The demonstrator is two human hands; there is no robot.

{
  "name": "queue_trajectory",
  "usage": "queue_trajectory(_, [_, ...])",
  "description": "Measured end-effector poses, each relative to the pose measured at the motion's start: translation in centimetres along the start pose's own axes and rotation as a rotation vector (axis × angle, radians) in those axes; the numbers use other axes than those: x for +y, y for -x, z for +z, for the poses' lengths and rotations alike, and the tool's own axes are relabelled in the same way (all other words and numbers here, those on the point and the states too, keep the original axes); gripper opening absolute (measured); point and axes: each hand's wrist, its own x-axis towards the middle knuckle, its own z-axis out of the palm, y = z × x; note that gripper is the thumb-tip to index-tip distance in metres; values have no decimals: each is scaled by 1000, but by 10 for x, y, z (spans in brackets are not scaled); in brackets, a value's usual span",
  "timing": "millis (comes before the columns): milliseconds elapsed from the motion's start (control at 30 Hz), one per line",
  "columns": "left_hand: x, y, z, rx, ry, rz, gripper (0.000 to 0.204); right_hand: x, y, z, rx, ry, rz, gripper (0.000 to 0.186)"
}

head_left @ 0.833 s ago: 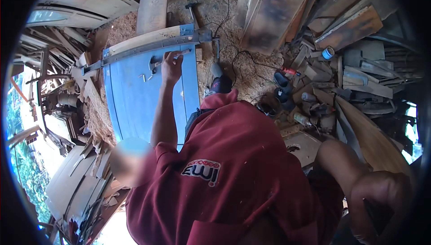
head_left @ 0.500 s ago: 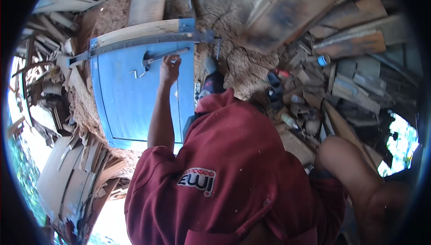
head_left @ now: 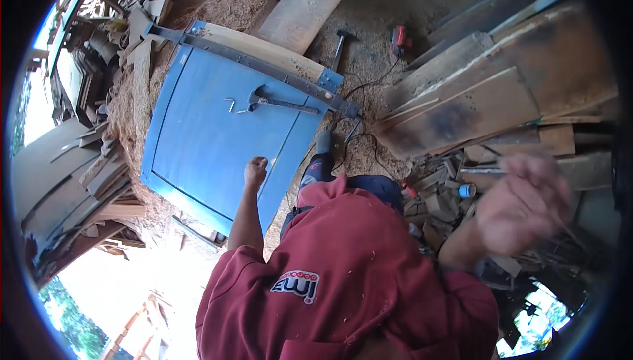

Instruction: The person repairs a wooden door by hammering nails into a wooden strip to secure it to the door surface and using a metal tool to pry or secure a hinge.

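My left hand (head_left: 255,171) is above the blue panel door (head_left: 211,149), near its right side, with fingers curled together. Whatever may be in those fingers is too small to make out. A hammer (head_left: 287,103) lies on the door beyond that hand, apart from it. Two small metal pieces (head_left: 230,104) rest beside the hammer's head. Across the far part of the door runs a long metal bar clamp (head_left: 254,64). My right hand (head_left: 521,208) is raised at the right, smeared by motion, and its fingers cannot be read.
Beyond the door, another hammer (head_left: 339,51) and a red power tool (head_left: 399,41) lie on the shavings-covered floor, with a dark cable (head_left: 369,84). Large boards (head_left: 475,109) lean at the right, above scrap wood and a blue-banded roll (head_left: 467,190). More boards (head_left: 49,169) stand at the left.
The view has turned. My left hand has come away from the hammer's handle toward me, leaving the hammer on the door. My right hand has risen from low at the right.
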Motion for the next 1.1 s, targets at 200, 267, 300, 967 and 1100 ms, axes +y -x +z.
queue_trajectory(200, [-2, 43, 31, -60, -28, -46, 31, 73, 98, -23, -424, 136, 849, 27])
queue_trajectory(267, [-11, 52, 39, -57, -28, -54, 33, 106, 131, -27, -712, 336, 759, 25])
queue_trajectory(300, [-4, 59, 45, -75, -24, -60, 34, 122, 146, -29, -725, 332, 737, 25])
queue_trajectory(967, [20, 217, 92, 164, 53, -190, 36, 259, 263, -95, -1450, 312, 760, 28])
queue_trajectory(1100, [-60, 274, 121, 250, 52, -372, 38, 259, 263, -77, -1534, 342, 788, 29])
